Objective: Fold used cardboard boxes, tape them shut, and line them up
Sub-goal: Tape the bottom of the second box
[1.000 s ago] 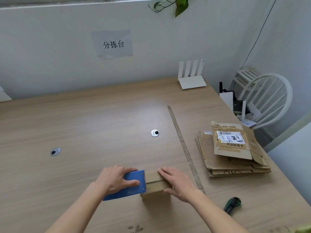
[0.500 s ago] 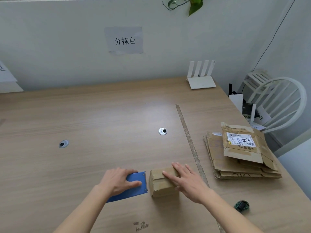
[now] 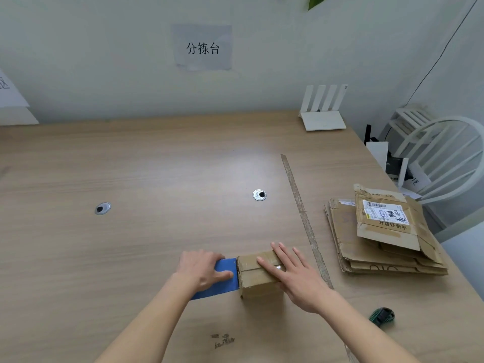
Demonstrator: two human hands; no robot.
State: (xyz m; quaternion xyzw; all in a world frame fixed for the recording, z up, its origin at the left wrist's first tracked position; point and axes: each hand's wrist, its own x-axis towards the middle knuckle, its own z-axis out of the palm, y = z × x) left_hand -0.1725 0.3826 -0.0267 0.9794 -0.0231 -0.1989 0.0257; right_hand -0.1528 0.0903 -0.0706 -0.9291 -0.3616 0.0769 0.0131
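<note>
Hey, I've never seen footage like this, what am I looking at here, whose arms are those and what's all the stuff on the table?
There is no machine here. A camera worn on a person's head looks down at their own two bare arms. The left hand grips a blue tape dispenser set against a small cardboard box. The right hand lies flat, fingers straight, on the box top. On the wooden table, to the right, lie a stack of flattened cardboard boxes, a small green tool and, by the wall, a white router.
</note>
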